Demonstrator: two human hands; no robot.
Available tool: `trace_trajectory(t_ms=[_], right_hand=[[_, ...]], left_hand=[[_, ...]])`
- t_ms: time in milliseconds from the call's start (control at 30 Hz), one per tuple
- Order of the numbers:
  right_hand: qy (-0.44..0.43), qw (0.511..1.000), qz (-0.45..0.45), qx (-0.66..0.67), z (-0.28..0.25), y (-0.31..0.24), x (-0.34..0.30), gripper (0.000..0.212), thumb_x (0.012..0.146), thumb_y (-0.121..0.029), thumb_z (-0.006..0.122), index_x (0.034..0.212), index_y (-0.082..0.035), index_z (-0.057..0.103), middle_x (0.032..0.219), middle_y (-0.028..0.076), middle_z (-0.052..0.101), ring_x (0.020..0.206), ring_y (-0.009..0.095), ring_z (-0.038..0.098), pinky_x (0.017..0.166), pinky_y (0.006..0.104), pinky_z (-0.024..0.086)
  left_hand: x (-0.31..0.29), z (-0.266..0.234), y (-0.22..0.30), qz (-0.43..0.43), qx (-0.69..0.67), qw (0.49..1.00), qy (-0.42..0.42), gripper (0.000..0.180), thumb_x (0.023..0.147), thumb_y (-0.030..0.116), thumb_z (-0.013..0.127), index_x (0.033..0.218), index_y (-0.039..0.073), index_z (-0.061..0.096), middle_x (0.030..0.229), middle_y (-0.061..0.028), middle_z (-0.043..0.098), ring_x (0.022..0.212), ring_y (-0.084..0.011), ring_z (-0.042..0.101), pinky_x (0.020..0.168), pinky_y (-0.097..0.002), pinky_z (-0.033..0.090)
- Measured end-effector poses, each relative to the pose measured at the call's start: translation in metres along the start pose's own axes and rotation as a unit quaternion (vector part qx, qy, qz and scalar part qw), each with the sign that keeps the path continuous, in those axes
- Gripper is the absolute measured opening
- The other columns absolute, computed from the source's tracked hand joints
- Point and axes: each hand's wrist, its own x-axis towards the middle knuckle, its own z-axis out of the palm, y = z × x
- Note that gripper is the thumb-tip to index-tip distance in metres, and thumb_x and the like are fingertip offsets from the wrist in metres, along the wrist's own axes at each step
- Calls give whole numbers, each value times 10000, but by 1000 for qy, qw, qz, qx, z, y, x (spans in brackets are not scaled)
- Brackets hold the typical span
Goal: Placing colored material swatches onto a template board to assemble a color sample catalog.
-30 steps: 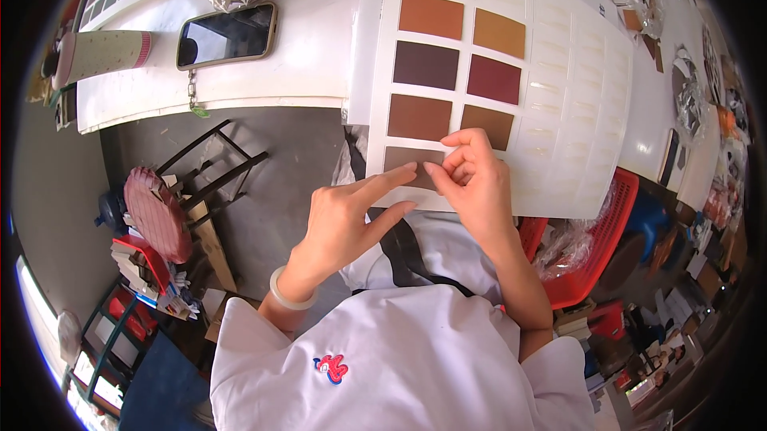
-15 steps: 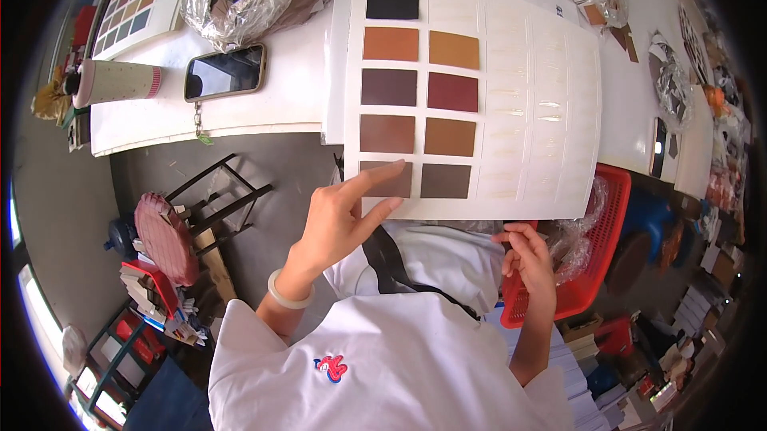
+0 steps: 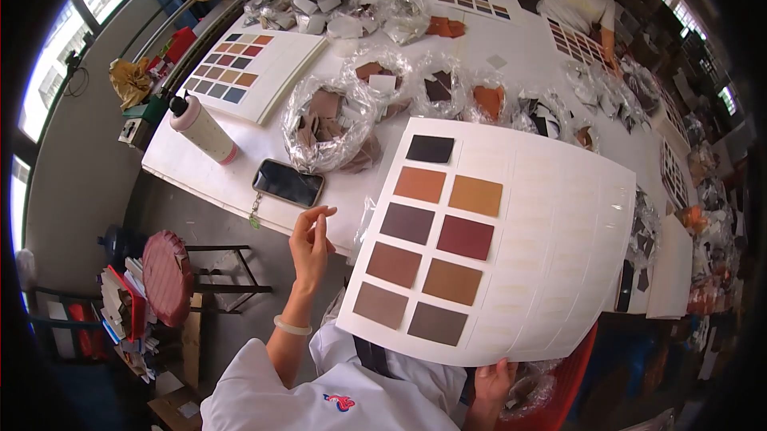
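Observation:
A white sample card [image 3: 551,271] is tilted in front of me, with several coloured swatches stuck in two columns on its left side. Pale glue-like marks run in rows across its right part. My right hand [image 3: 494,383] grips the card's lower edge, fingertips showing at the front and the rest partly hidden. Left of the card, my left hand [image 3: 310,251] is raised with nothing in it, its fingers apart. Just beyond that hand a phone [image 3: 289,183] lies on the table edge. Plastic bags of swatches, among them a bag of brown pieces [image 3: 329,123], lie past the card.
A stack of sample cards [image 3: 276,79] and a pink-and-cream bottle [image 3: 204,131] stand on the white table [image 3: 180,163] at left. A red basket [image 3: 577,383] sits below the card. A stool [image 3: 168,278] is at lower left. Two people work across the table.
My left hand has left the bottom-left swatch and moved up beside the card. My right hand, free before, now holds the lower edge. The view has lifted, showing more of the table.

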Motion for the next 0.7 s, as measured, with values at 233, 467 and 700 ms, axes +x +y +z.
trace_trajectory(t_ms=[233, 467, 700], right_hand=[[-58, 998, -32, -15, 101, 48, 242, 206, 973, -99, 588, 1170, -38, 593, 1006, 45, 659, 777, 157, 635, 689, 266, 535], [-162, 987, -5, -11, 193, 119, 448, 314, 966, -42, 567, 1255, 52, 488, 1138, 169, 633, 997, 276, 685, 862, 312, 596], [-244, 940, 192, -141, 149, 159, 339, 274, 1000, -167, 554, 1229, -17, 546, 922, 76, 654, 778, 143, 643, 708, 253, 528]], left_hand=[[-28, 52, -12, 105, 41, 991, -67, 186, 944, 22, 572, 1126, 28, 609, 868, -45, 734, 482, -34, 487, 450, -201, 399], [-36, 70, -20, 150, 107, 981, -60, 133, 931, 2, 587, 1056, 22, 629, 781, -29, 730, 465, -30, 449, 446, -193, 364], [-34, 47, -11, 143, 129, 980, -46, 147, 904, 6, 605, 1038, 39, 654, 731, -26, 716, 436, -63, 488, 440, -230, 397]])
